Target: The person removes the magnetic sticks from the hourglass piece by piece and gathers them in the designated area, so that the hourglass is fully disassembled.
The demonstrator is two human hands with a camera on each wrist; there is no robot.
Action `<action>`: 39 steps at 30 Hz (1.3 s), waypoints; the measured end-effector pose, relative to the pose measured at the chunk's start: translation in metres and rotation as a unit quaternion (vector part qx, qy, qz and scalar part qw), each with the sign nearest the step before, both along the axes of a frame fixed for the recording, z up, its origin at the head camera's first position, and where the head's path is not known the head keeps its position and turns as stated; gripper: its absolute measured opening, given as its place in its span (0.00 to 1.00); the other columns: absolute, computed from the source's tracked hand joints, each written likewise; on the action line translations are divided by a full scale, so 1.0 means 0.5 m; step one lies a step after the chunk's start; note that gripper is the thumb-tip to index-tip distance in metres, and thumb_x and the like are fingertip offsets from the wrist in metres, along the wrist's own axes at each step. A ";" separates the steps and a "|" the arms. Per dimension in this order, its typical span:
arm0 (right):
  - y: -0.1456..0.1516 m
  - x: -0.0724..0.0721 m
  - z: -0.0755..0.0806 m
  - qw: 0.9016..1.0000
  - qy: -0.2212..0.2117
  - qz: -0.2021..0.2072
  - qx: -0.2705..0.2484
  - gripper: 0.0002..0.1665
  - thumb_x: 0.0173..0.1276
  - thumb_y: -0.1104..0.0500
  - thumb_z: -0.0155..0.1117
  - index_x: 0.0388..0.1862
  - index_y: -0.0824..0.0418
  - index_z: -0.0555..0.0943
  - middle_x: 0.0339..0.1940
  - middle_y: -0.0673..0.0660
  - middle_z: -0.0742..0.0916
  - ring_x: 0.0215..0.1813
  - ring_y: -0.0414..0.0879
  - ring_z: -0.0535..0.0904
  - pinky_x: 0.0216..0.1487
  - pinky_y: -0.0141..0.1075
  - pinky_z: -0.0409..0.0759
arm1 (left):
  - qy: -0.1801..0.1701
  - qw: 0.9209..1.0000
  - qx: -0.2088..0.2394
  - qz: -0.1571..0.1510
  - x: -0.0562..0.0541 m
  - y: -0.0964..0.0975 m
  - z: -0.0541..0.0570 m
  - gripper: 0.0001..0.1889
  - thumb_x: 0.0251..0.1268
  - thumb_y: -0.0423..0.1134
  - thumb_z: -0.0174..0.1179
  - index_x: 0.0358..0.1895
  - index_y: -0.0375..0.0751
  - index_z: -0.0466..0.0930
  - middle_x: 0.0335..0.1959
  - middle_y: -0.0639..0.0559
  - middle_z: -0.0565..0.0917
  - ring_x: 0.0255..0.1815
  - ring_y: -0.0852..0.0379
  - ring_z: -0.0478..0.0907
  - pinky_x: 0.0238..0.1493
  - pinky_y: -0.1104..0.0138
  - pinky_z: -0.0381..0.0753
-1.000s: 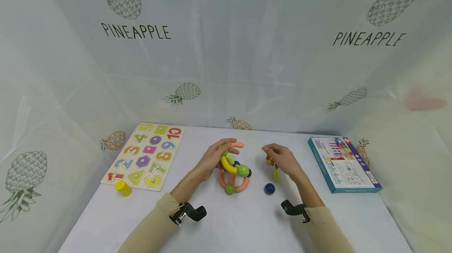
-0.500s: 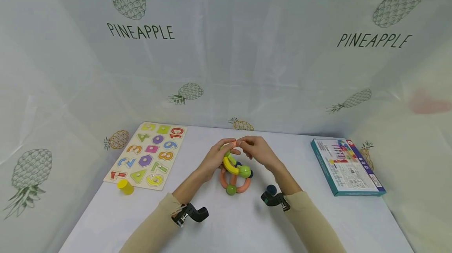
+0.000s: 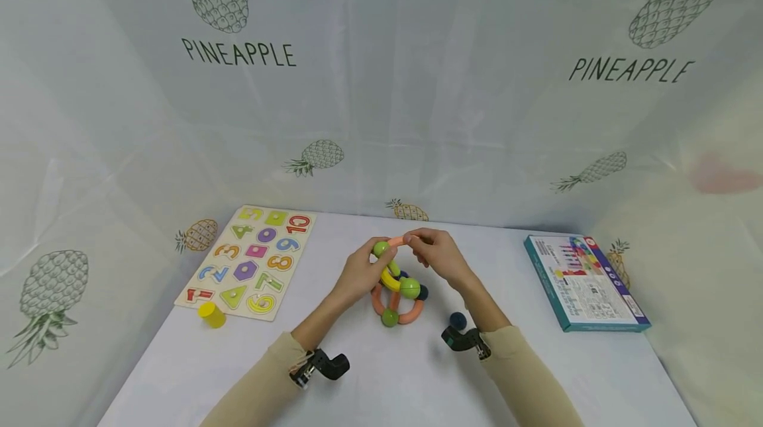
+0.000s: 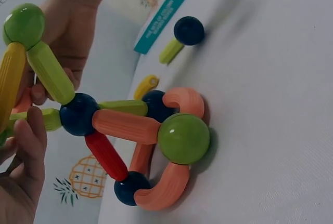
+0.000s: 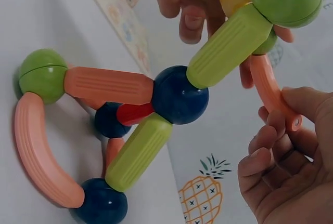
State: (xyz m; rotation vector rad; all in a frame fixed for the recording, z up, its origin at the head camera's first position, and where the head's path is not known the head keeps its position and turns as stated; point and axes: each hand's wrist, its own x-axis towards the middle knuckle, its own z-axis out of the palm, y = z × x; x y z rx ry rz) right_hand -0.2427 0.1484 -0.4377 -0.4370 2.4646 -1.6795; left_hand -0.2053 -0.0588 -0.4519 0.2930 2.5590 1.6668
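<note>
A magnetic ball-and-rod structure stands on the white table, with a dark blue ball [image 4: 79, 115] at its middle and an orange ring of curved rods [image 5: 44, 151] at its base. My left hand [image 3: 361, 273] grips a green ball [image 3: 380, 249] at the top far side of the structure. From that ball an orange curved rod [image 5: 268, 86] sticks out to the right. My right hand [image 3: 440, 256] pinches the rod's free end between thumb and fingers. A yellow curved rod [image 3: 390, 280] runs to another green ball [image 3: 410, 288] nearer me.
A loose dark blue ball [image 3: 457, 321] lies near the right wrist, with a light green rod [image 4: 170, 51] and a yellow rod [image 4: 146, 86] beyond it. A number puzzle board [image 3: 271, 286] and a yellow cylinder [image 3: 211, 315] are left; a teal-edged box [image 3: 587, 281] is right.
My right hand has come left from above the loose rods to pinch the orange curved rod's end. My left fingers have shifted, so more of the top green ball shows.
</note>
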 end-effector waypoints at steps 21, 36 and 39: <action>0.017 0.019 0.009 0.993 -0.078 0.014 -0.087 0.18 0.77 0.49 0.59 0.49 0.63 0.82 0.25 0.54 0.73 0.24 0.44 0.64 0.27 0.35 0.63 | 0.053 0.996 0.066 -0.017 -0.007 0.008 -0.015 0.23 0.79 0.58 0.46 0.69 0.53 0.68 0.49 0.54 0.87 0.27 0.52 0.78 0.21 0.63 0.80; -0.021 0.027 0.010 0.992 -0.066 0.066 -0.083 0.22 0.76 0.45 0.59 0.60 0.54 0.83 0.56 0.60 0.86 0.16 0.41 0.53 0.20 0.30 0.58 | 0.009 0.994 0.107 0.037 -0.012 0.039 -0.011 0.23 0.81 0.61 0.39 0.65 0.55 0.71 0.54 0.49 0.83 0.37 0.53 0.77 0.35 0.67 0.77; -0.024 0.029 0.009 0.993 -0.053 0.061 -0.091 0.21 0.77 0.47 0.58 0.60 0.56 0.82 0.55 0.61 0.87 0.15 0.40 0.53 0.19 0.30 0.59 | 0.010 0.993 0.110 0.044 -0.012 0.042 -0.012 0.23 0.81 0.60 0.39 0.65 0.54 0.71 0.52 0.48 0.82 0.29 0.55 0.76 0.30 0.69 0.78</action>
